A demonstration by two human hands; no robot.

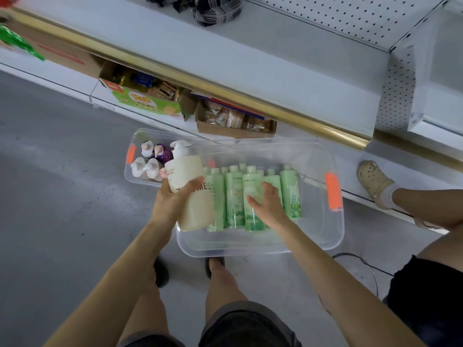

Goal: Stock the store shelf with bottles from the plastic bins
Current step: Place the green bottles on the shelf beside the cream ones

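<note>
The cream pump bottle (184,176) is up in the air, just over the left end of the big clear bin (320,231). The left hand (170,201) holds it with its fingers wrapped round the middle. The right hand (266,205) is down inside the big clear bin. Its fingers (271,190) lie flat and loose on top of one of the green bottles (234,196), not closed round it yet. The job looks like it has only just begun. I can see no bottle on the shelf (225,58) behind the big clear bin, and only one bottle is out. Lots are left. The green bottles lie side by side in the big clear bin. I count about nine, but some hide behind others, so I cannot be sure. Behind the big clear bin, at its left end, is a small clear bin (136,136). Four pump bottles stand in it: three cream ones (138,168) and one purple one (164,153). That makes two bins and about fourteen bottles. Further behind, under the shelf, sit a green snack box (140,101) and a brown snack box (233,121). To the right of the big clear bin is another person's foot in a tan clog (373,179).
</note>
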